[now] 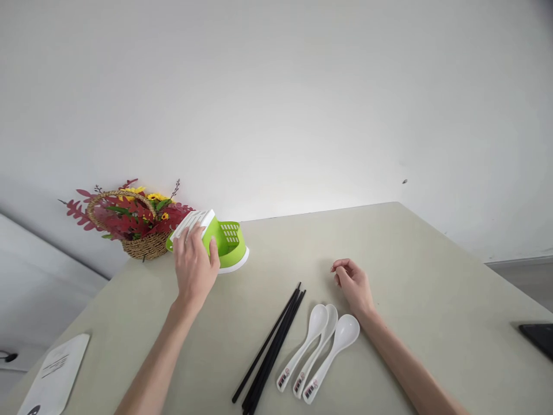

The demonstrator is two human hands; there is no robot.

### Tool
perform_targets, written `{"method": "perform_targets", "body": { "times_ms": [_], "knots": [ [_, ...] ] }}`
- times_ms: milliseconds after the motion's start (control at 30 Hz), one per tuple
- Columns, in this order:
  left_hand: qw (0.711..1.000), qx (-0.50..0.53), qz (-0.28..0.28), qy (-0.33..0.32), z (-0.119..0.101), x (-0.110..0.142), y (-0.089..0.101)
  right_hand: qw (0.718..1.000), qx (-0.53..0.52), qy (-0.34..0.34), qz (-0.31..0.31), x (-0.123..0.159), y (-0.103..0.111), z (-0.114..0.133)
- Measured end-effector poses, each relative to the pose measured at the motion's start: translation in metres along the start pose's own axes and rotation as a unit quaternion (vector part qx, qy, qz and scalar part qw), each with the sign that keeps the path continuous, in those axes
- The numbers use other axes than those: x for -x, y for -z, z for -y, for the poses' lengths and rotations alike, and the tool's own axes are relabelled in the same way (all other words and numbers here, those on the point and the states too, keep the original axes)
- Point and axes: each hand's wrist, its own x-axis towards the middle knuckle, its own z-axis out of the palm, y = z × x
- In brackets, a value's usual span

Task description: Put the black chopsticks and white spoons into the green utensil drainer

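My left hand [194, 262] is closed over the near side of a green and white utensil holder [233, 256]. Its fingers lie on the white slotted part, with the thumb along the green wall. My right hand [353, 282] rests on the table with its fingers curled in and nothing seen in them. Close to its wrist lie three white soup spoons [332, 353], bowls pointing away from me and handles with printed marks toward me. Several black chopsticks [276, 346] lie in a loose bundle to the left of the spoons.
A wicker basket [147, 246] of red and yellow artificial flowers stands behind the holder at the left, near the wall [276, 115]. A white printed sheet or packet [56, 374] lies at the table's left edge. A dark flat object [538, 337] is at the right edge.
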Motion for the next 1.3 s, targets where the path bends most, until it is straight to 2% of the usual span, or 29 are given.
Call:
{"method": "perform_targets", "body": {
  "times_ms": [333, 733, 900, 1300],
  "knots": [
    [1.0, 0.007, -0.011, 0.01, -0.024, 0.005, -0.004, 1.0, 0.011, 0.004, 0.007, 0.0, 0.0, -0.001],
    [0.999, 0.005, 0.017, -0.03, -0.084, 0.002, 0.006, 1.0, 0.024, 0.006, 0.006, 0.001, 0.001, 0.001],
    [0.998, 0.035, 0.025, -0.048, -0.108, 0.002, 0.007, 1.0, 0.025, 0.007, 0.008, 0.003, 0.001, 0.004],
    [0.987, 0.13, 0.052, -0.075, -0.147, -0.001, -0.011, 0.999, 0.033, 0.027, 0.034, 0.0, 0.0, -0.003]
  ]
}}
